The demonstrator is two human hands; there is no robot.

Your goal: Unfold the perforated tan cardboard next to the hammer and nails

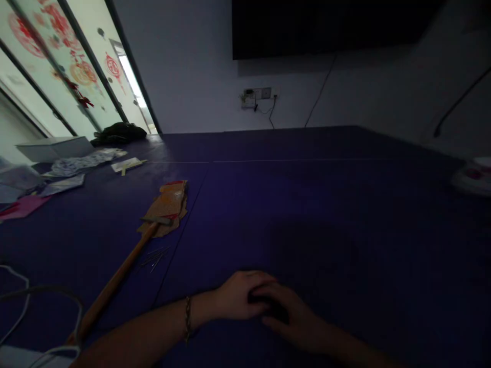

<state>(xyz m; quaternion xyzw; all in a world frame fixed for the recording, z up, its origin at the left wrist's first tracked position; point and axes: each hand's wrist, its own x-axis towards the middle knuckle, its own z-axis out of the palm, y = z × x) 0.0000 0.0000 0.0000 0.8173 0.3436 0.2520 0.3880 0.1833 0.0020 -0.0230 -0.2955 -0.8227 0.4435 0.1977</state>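
My left hand (pixel 240 296), with a bracelet (pixel 187 319) on its wrist, rests low over the purple tabletop (pixel 268 199). My right hand (pixel 293 312) meets it from the right, its fingertips touching or overlapping the left fingers. Both hands are loosely curved, thumbs apart from the fingers, and nothing shows in them. Left of the hands lies a long-handled hammer (pixel 118 273), its head on a worn piece of cardboard (pixel 166 204). Several nails (pixel 155 257) are scattered beside the handle, nearest to my left hand.
Papers (pixel 82 162), a pink sheet (pixel 28 207) and a white box (pixel 56 148) lie at the left. A pale cable (pixel 25 291) loops at the lower left. A dark bundle (pixel 120 132) sits at the back. Wall sockets (pixel 261 94) and a screen (pixel 330 28) are beyond.
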